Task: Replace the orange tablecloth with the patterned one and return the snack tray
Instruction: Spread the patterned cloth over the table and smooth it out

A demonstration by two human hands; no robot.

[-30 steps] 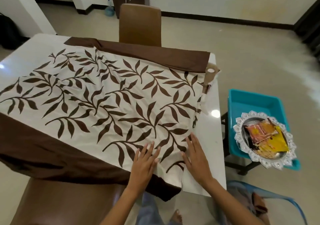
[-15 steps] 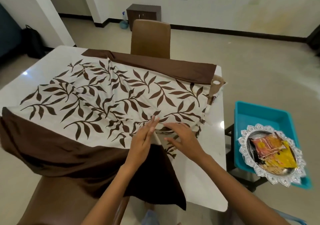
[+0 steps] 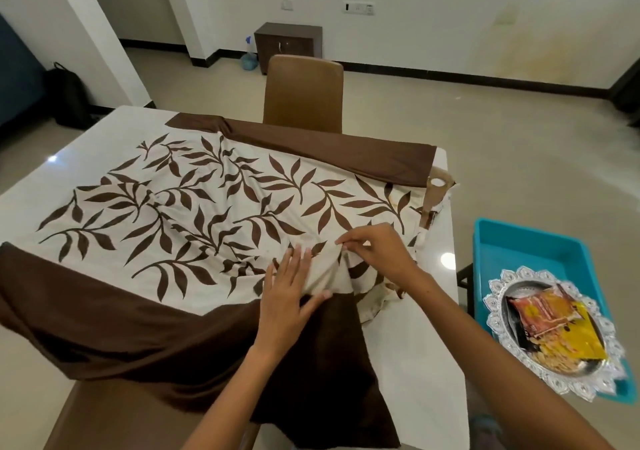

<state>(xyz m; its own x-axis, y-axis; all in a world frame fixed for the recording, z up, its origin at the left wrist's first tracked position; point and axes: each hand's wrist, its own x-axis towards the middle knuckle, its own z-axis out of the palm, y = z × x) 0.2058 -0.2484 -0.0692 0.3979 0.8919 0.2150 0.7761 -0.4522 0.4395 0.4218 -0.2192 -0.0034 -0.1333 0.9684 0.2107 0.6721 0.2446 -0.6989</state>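
Observation:
The patterned tablecloth [image 3: 194, 214], cream with brown leaves and brown borders, lies over the white table [image 3: 415, 338]. Its near right corner is bunched and folded back. My left hand [image 3: 289, 292] lies on that fold with straight fingers, thumb under a cream flap. My right hand [image 3: 375, 252] pinches a raised ridge of the cloth just to the right. The silver snack tray [image 3: 498, 307] with orange and yellow packets [image 3: 554, 328] sits on a teal bin [image 3: 530, 248] to the right of the table. No orange tablecloth is in view.
A brown chair [image 3: 303, 93] stands at the table's far side, another brown seat [image 3: 110, 418] at the near left. A dark cabinet [image 3: 287, 39] and a water bottle [image 3: 249, 60] sit by the far wall. A black bag [image 3: 67, 98] leans at the left.
My hands moved from flat near the table's front edge up onto the cloth. The near right corner went from smooth to folded back and bunched, and my right hand now pinches it.

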